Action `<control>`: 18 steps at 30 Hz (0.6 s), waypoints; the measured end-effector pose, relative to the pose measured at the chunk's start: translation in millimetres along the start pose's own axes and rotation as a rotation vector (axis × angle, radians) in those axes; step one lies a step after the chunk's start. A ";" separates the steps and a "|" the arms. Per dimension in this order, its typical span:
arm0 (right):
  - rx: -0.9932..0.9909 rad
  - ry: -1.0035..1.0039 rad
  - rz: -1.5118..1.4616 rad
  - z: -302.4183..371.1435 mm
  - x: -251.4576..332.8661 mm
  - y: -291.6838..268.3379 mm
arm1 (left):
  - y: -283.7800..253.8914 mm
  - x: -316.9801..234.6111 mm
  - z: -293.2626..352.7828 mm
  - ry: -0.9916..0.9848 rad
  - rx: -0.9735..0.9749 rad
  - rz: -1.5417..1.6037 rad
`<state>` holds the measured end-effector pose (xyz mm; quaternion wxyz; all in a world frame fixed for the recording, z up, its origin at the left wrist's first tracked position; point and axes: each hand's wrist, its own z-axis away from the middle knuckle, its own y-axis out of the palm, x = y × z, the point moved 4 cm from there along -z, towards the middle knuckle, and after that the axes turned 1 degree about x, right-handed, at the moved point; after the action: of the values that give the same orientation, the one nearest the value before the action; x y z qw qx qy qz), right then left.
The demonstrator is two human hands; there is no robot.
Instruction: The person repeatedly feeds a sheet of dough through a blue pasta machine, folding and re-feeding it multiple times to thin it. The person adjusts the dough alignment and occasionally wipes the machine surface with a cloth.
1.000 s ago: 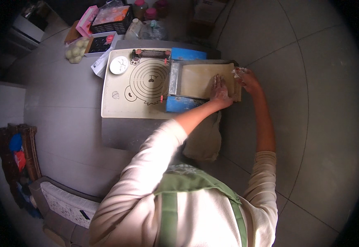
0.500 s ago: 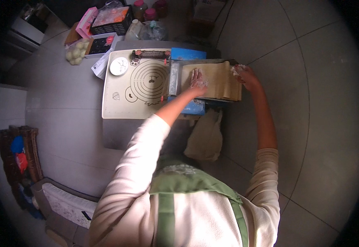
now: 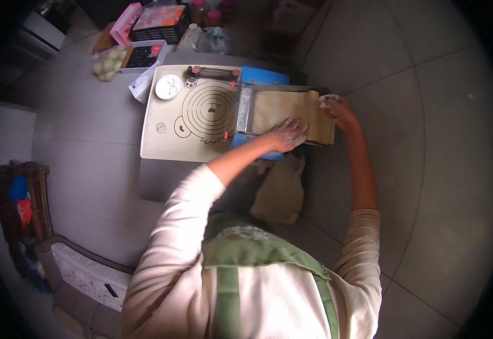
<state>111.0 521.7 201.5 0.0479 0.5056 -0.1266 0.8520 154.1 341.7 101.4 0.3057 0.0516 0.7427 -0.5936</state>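
Note:
A tan sheet of dough lies over the tray of a blue-sided dough roller machine, its right part folded over in layers. My left hand, whitened with flour, rests at the near edge of the sheet, fingers stretched out and holding nothing. At the right end of the tray, my right hand is closed by the dough's edge. White flour or dough coats its fingers, and what they grip cannot be made out.
Left of the machine lies a cream baking mat with printed circles, bearing a small white bowl. Behind stand a black basket, a shallow box, a bag of pale round things and pink-lidded jars. A pale cloth-like thing hangs nearer me.
My left hand has slid toward me and right, from the middle of the dough sheet to its near edge. The right hand stays at the right end. The whole view has shifted slightly.

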 end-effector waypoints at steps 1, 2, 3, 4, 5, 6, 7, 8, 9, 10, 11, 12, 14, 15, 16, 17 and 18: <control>-0.011 -0.006 0.023 -4.6 -3.9 -1.7 | 0.0 3.8 13.2 -0.042 0.011 0.097; -0.017 -0.015 0.047 -8.8 -4.1 0.0 | -2.6 9.5 25.8 -0.088 0.019 0.191; -0.015 -0.017 0.043 -11.0 -4.5 0.4 | -12.5 13.3 36.2 -0.175 0.084 0.263; -0.028 -0.015 0.037 -10.2 -6.1 -4.9 | -32.0 9.5 42.4 -0.249 0.155 0.338; -0.031 -0.015 0.035 -8.5 -5.2 -6.7 | -45.4 6.5 47.9 -0.332 0.222 0.412; -0.026 -0.014 0.011 -5.7 -1.0 -3.9 | -48.6 13.0 48.2 -0.407 0.310 0.409; -0.025 -0.012 -0.015 -2.6 2.3 -2.0 | -54.2 23.1 44.1 -0.479 0.400 0.405; -0.026 -0.010 -0.040 0.4 4.3 -2.0 | -54.3 28.8 40.8 -0.444 0.417 0.294; -0.024 -0.007 -0.037 0.1 3.7 -4.9 | -51.5 36.2 36.8 -0.409 0.433 0.182; -0.025 -0.004 -0.034 -1.3 3.0 -9.2 | -43.6 38.8 33.5 -0.265 0.370 -0.033; -0.018 0.000 -0.031 -2.1 2.5 -11.2 | -28.7 43.5 31.8 -0.127 0.301 -0.245; 0.011 -0.024 -0.039 -2.4 6.4 -5.5 | -6.0 60.4 34.3 -0.194 0.171 -0.215; 0.063 -0.073 -0.058 -1.5 14.2 4.8 | 22.7 78.5 38.1 -0.294 -0.008 -0.150; 0.038 -0.058 -0.035 -0.2 13.2 2.3 | 23.9 75.2 35.6 -0.312 -0.052 -0.106; 0.016 -0.045 -0.012 0.4 13.3 1.8 | 28.6 70.3 35.3 -0.309 -0.012 -0.055; -0.028 -0.023 0.006 3.4 7.9 -7.5 | 17.2 52.3 29.2 -0.308 0.062 0.093; -0.059 -0.016 0.013 6.9 5.8 -12.2 | 0.1 33.9 26.8 -0.325 0.132 0.233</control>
<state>116.6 531.4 211.7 0.0559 0.5101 -0.1553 0.8441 137.3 307.5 81.0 0.4842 0.0605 0.6321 -0.6020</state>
